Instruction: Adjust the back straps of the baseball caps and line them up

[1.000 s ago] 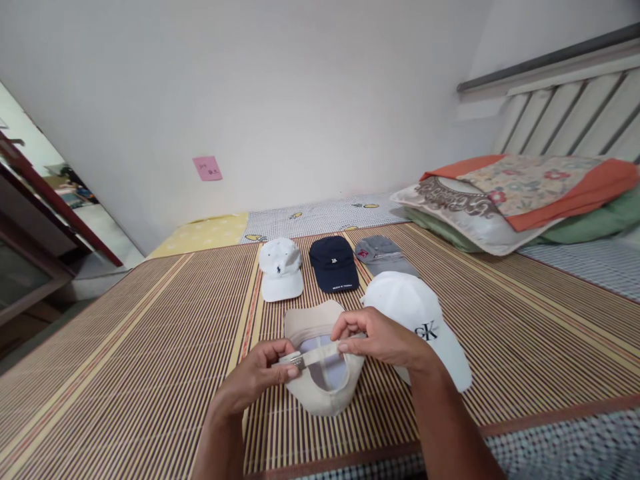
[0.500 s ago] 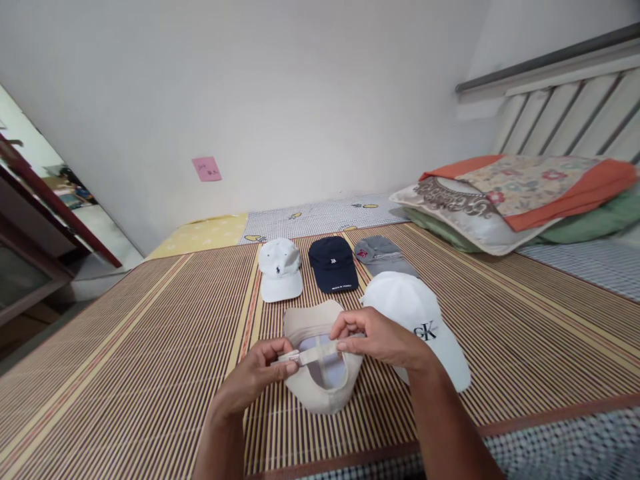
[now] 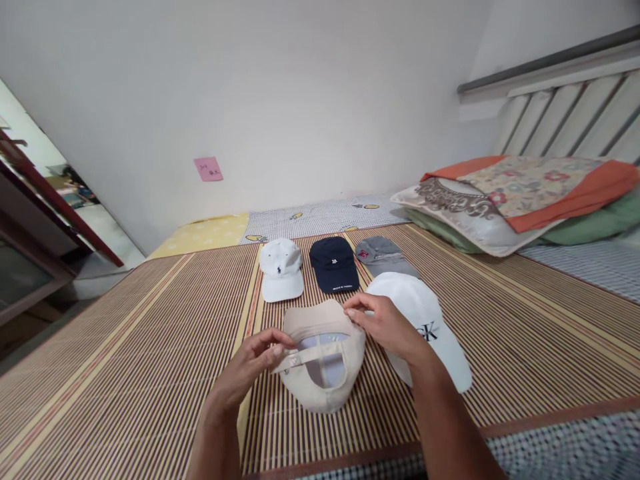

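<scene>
A beige baseball cap [image 3: 320,319] lies on the striped mat with its brim away from me and its back opening towards me. The strap with its buckle [image 3: 294,360] runs across that opening. My left hand [image 3: 253,363] is at the buckle end, thumb and fingers slightly apart, and the strap's tip shows below them. At the cap's right edge, where brim meets crown, my right hand [image 3: 383,323] has its thumb and fingertips close together on the fabric. A white cap with black letters [image 3: 410,300] is partly behind my right hand and forearm.
Behind are a white cap with a small logo [image 3: 281,267], a navy cap [image 3: 334,263] and a grey cap [image 3: 383,253]. The bamboo mat [image 3: 150,347] covers the bed. Pillows [image 3: 530,193] are stacked at right. A pink note [image 3: 208,169] is on the wall.
My right hand has let go of the strap and moved up to the cap's right edge. My left fingers have loosened from the buckle and lifted slightly.
</scene>
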